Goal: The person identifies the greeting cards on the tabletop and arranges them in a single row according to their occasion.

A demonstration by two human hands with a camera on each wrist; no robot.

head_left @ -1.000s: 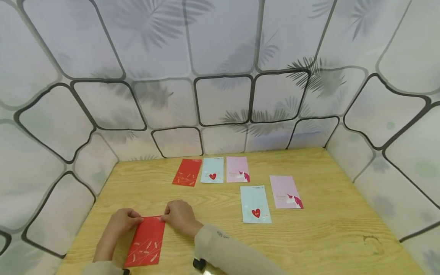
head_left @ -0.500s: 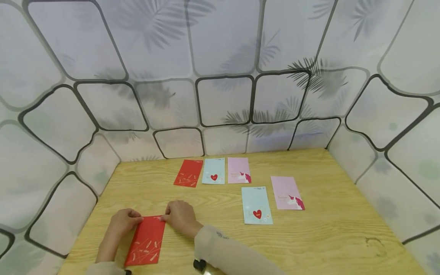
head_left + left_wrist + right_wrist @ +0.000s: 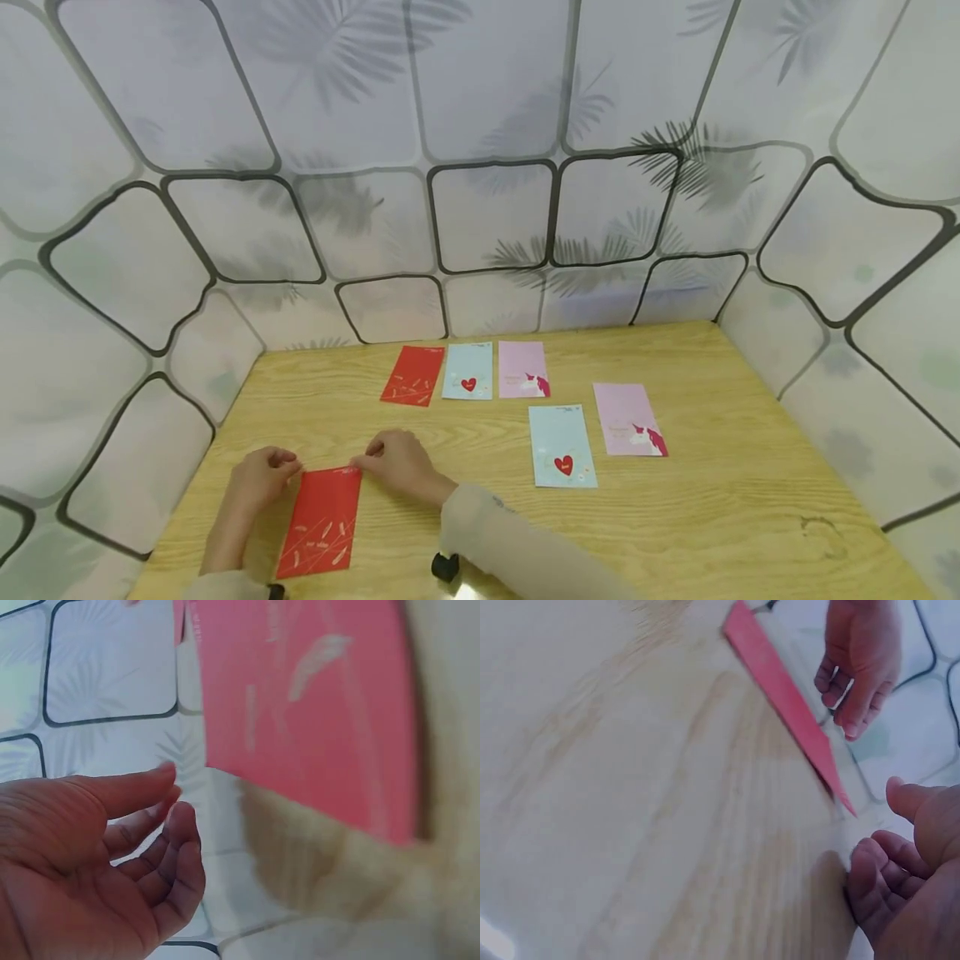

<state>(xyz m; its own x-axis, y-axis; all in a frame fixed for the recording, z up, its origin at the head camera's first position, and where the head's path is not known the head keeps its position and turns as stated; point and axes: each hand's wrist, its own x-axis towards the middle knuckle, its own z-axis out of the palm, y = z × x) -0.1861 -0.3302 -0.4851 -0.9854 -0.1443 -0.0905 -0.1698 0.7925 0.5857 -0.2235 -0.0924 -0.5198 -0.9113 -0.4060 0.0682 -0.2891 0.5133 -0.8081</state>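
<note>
A red card (image 3: 318, 525) with pale feather prints lies flat on the wooden table at the near left. My left hand (image 3: 258, 483) is just off its upper left corner, fingers loosely curled. In the left wrist view a gap shows between that hand's fingertips and the red card (image 3: 315, 712). At the upper right corner is my right hand (image 3: 405, 471), its fingertips close to the edge. The right wrist view shows that hand's thumb and fingers (image 3: 866, 874) parted with nothing between them, beside the red card's tip (image 3: 799, 712).
Along the back of the table (image 3: 720, 500) lie a smaller red card (image 3: 412, 375), a light blue heart card (image 3: 467, 362) and a pink unicorn card (image 3: 521, 362). Nearer, to the right, are a larger blue heart card (image 3: 561, 437) and a pink unicorn card (image 3: 626, 417). Patterned curtains (image 3: 487, 217) surround the table.
Both hands pinched the red card's top corners before; now they have let go and drawn slightly outward and up. The red card stays flat, shifted very slightly in view.
</note>
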